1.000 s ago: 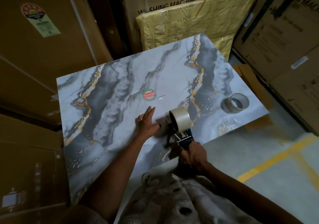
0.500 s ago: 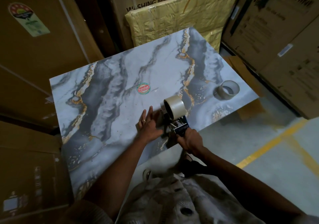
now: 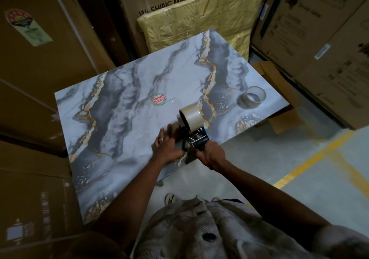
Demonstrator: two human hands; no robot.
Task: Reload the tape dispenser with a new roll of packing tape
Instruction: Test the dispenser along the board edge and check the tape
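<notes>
Dispenser (image 3: 196, 138) in right hand (image 3: 211, 155); roll (image 3: 191, 119) end points away.

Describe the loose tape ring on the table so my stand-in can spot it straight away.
Start at the marble-patterned table and follow it to the far right corner, near the cardboard boxes. The loose tape ring sits there alone, apart from both hands. Unlike the fat whitish roll mounted on the dispenser, it is thin-walled, mostly hollow.

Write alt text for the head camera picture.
A person's right hand grips a tape dispenser loaded with a full tape roll on a marble-patterned table; the left hand rests flat beside it.
</notes>
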